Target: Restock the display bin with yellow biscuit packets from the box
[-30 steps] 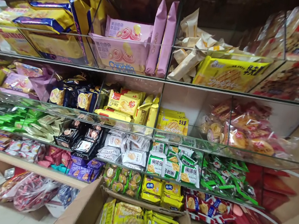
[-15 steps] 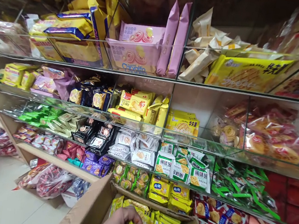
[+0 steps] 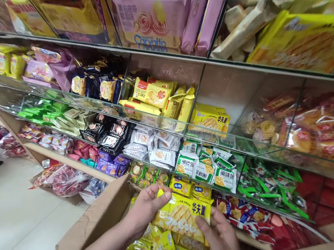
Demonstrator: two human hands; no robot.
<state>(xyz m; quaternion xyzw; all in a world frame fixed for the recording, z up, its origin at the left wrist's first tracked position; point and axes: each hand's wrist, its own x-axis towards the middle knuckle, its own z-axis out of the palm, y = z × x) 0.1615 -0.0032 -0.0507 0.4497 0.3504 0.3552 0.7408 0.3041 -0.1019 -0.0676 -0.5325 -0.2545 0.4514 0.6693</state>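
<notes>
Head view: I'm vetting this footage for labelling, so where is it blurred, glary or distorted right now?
In the head view, the yellow waffle packet in the left hand and right hand is mostly legible, with small glare spots on it; in the head view's upper right, a large yellow pack looks soft and seems stretched; at that view's right edge, bagged pastries look smeared.

Fingers (image 3: 203, 228) could pass over the glass strip (image 3: 240, 145) barring low entry to shelved waffle packs (image 3: 207, 114).
</notes>
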